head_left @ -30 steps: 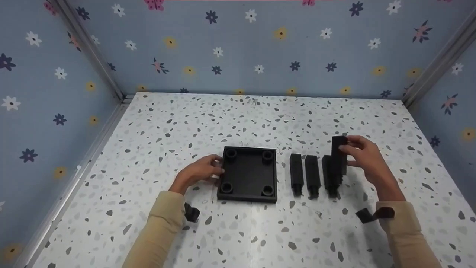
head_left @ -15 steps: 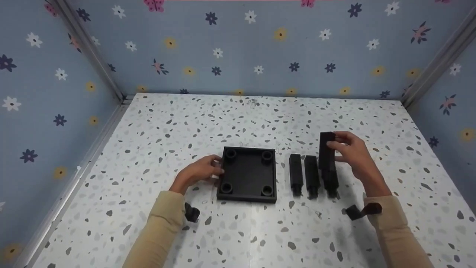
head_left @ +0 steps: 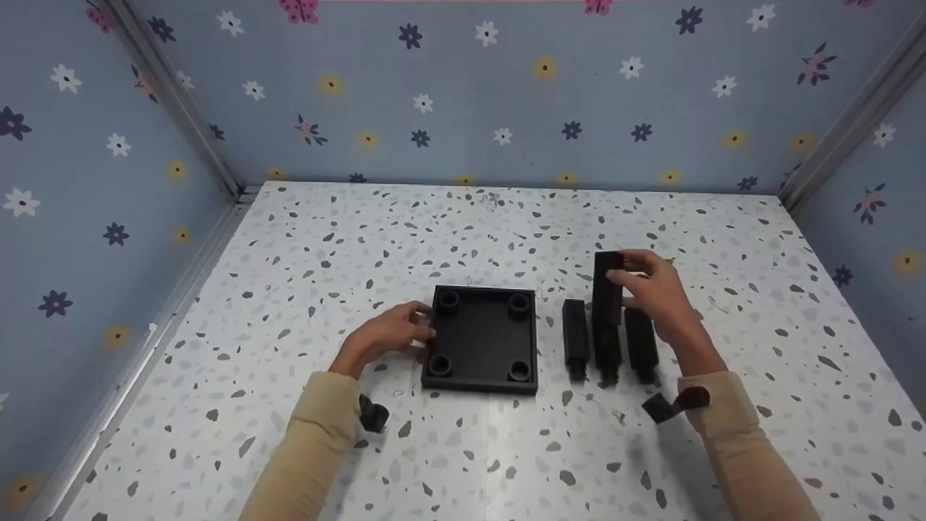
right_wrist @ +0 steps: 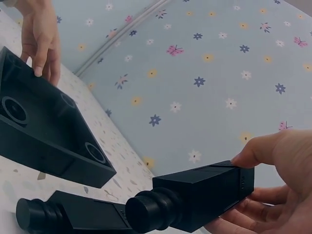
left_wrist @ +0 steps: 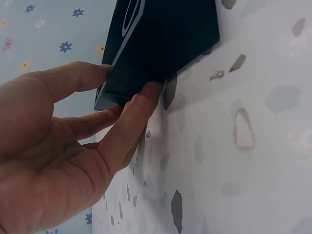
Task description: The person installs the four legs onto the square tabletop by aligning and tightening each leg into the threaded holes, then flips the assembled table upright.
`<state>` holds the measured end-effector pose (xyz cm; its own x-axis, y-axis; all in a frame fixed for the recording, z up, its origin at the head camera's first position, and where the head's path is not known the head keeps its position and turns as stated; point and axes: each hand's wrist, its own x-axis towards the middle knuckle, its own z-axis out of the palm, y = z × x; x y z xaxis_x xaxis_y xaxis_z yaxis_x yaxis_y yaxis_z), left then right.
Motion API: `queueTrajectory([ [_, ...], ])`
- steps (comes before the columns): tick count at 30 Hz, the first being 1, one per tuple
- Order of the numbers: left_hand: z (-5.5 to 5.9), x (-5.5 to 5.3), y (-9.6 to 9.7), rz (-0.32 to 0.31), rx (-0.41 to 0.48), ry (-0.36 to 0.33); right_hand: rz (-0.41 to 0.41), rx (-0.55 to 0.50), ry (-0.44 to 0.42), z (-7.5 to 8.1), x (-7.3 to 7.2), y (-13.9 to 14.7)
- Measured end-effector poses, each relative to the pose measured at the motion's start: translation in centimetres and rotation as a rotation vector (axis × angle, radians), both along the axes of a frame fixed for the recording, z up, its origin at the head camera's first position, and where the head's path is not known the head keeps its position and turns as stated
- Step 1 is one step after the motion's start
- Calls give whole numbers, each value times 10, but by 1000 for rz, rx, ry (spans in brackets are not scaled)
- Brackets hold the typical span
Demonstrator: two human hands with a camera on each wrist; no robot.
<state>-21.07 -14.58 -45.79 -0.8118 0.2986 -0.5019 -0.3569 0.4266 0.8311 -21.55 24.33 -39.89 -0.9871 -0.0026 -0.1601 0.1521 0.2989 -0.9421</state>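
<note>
A black square tabletop point(head_left: 483, 334) lies underside up, with round sockets at its corners. At its left edge, my left hand point(head_left: 392, 329) pinches the rim, thumb on one side and fingers low on the other, as the left wrist view shows. My right hand point(head_left: 660, 293) grips a black table leg point(head_left: 606, 286) by its plain end. In the right wrist view this leg point(right_wrist: 209, 192) points its round ridged peg toward the camera. Three similar legs lie side by side right of the tabletop: a near one point(head_left: 575, 329), a middle one point(head_left: 608, 354) partly hidden behind the held leg, and a far-right one point(head_left: 642, 347).
The speckled white table point(head_left: 362, 239) runs back to a blue flowered wall point(head_left: 463, 79), with more flowered panels at left and right. A black wrist strap point(head_left: 680, 404) sticks out from the right sleeve, and another strap point(head_left: 373, 414) from the left.
My right hand has carried the held leg leftward, from over the far-right leg to over the middle one. The left hand and the tabletop have stayed in place.
</note>
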Motion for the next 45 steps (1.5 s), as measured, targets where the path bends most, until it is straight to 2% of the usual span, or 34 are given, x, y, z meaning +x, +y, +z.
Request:
queueTrajectory([
  [7, -3, 0, -1, -10, 14, 12, -17, -8, 21, -6, -5, -21],
  [21, -1, 0, 0, -6, 41, 12, 53, -58, 118, -11, -7, -53],
  [34, 0, 0, -1, -23, 17, 38, 76, -186, 180, -14, -6, -78],
  [45, 2, 2, 1, -9, 7, 27, 84, -273, 224, -16, -7, -91],
])
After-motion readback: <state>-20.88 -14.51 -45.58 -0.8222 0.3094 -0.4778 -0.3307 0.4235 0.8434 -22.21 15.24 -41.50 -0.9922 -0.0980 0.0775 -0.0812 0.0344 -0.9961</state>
